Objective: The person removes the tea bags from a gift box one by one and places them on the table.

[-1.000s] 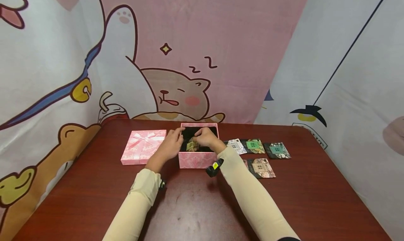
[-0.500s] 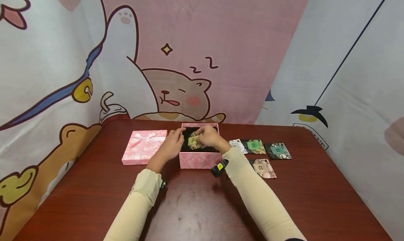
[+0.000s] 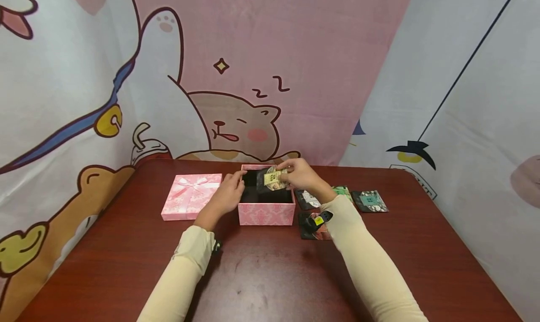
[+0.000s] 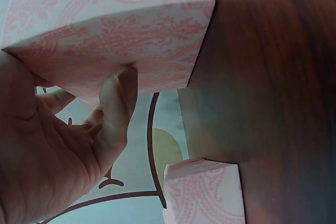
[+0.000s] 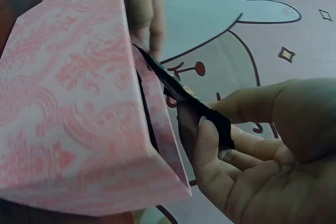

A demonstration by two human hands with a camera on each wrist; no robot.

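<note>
In the head view my right hand point(image 3: 302, 175) pinches a flat black sachet point(image 3: 272, 178) with a yellow label, held tilted over the right side of an open pink patterned gift box point(image 3: 266, 214). Thumb and fingers grip the sachet's edge just above the rim in the right wrist view, where the sachet point(image 5: 191, 109) appears nearly edge-on. The box has a black interior. On its left wall lies my left hand point(image 3: 229, 192); in the left wrist view the thumb presses the outer side of the box point(image 4: 152, 45) while the other fingers reach toward the rim.
Left of the box lies its pink lid point(image 3: 191, 196) with a bow. To the right are several more sachets: one with a teal label point(image 3: 371, 201), a white one point(image 3: 309, 199) and others partly covered by the right arm. All stand on a dark red wooden table point(image 3: 253, 275).
My right hand has lifted the yellow-labelled sachet up from inside the box and moved right, toward the box's right rim. The left hand has stayed at the left wall.
</note>
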